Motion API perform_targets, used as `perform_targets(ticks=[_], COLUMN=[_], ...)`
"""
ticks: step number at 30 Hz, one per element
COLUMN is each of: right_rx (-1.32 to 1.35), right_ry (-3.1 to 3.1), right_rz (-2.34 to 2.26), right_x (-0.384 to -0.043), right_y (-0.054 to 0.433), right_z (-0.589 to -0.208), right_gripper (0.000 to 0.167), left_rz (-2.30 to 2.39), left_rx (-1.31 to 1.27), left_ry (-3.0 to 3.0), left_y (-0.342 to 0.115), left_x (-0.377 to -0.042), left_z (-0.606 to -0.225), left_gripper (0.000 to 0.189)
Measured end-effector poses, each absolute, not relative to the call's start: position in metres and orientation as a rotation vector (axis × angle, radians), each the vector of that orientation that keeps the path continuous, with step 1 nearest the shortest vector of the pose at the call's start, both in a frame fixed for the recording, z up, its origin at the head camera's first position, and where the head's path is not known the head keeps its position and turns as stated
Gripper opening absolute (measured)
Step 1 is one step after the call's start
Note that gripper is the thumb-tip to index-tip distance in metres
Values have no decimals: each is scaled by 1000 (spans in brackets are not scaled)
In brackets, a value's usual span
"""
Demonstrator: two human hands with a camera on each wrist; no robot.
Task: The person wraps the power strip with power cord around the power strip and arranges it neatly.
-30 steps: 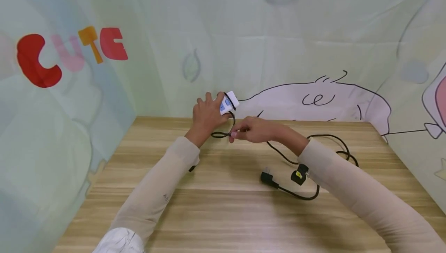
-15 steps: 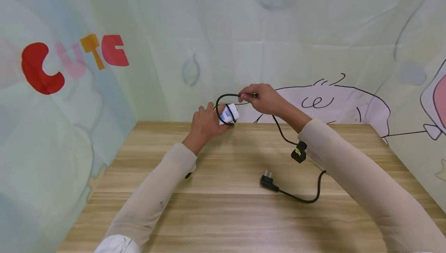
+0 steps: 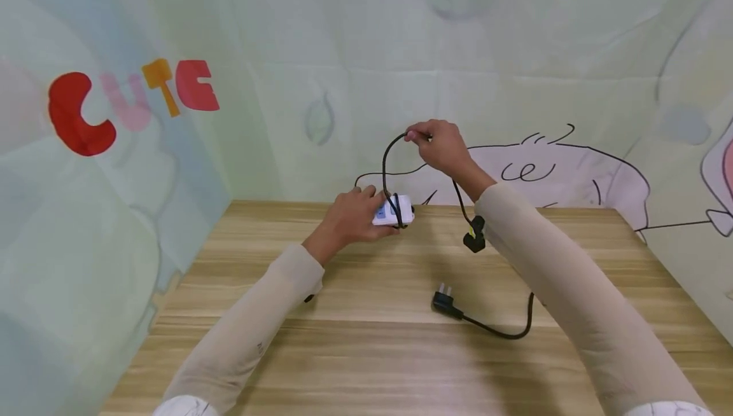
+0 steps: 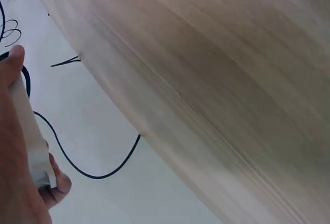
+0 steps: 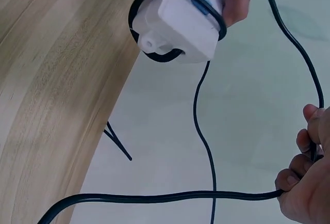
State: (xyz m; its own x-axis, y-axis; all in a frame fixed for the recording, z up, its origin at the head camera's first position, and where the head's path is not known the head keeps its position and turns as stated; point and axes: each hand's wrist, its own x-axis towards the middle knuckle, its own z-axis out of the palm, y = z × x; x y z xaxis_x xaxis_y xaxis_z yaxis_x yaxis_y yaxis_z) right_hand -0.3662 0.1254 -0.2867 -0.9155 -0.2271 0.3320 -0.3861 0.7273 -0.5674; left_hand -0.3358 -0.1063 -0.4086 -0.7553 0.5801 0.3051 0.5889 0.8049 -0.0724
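Note:
A small white power strip (image 3: 405, 210) with blue parts on its face lies in my left hand (image 3: 354, 215), near the table's back edge. Thumb and fingers grip it from opposite sides; its white side (image 4: 33, 149) shows in the left wrist view. Black cord is wound around the strip's end (image 5: 188, 25), close-up in the right wrist view. From there the cord (image 3: 385, 161) arches up to my right hand (image 3: 443, 144), raised higher and to the right. Curled fingers (image 5: 291, 177) of that hand hold the cord, and another length hangs below it.
The cord's three-pin plug (image 3: 444, 302) lies on the wooden table (image 3: 355, 359), its cord passing under the right sleeve. Beside the right cuff is a black block (image 3: 474, 239) with a yellow patch, kind unclear. A printed cloth wall (image 3: 275, 117) stands behind.
My right hand has risen from low by the table, drawing the cord up into an arch. The left hand and power strip have shifted right and lower, the strip turned nearly level.

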Motion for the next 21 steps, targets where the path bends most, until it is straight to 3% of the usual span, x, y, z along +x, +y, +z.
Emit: perform_targets(ticks=[8,13,21], right_rx=[345,245,165], right_ry=[-2703,-2731,-2775], right_rz=[952,920,813], right_x=[-373,-376,-375], right_y=[130,138,154], right_z=[-302,-315,-340], right_gripper=[36,37,38], left_rz=[-86,-212,-403], left_rx=[-1077,-1093,-1065], left_ry=[-2480,-2449,-2401], left_y=[-103,-101,-95], left_x=[-324,-323,-330], left_z=[-403,-399,-386], left_gripper=[76,76,59])
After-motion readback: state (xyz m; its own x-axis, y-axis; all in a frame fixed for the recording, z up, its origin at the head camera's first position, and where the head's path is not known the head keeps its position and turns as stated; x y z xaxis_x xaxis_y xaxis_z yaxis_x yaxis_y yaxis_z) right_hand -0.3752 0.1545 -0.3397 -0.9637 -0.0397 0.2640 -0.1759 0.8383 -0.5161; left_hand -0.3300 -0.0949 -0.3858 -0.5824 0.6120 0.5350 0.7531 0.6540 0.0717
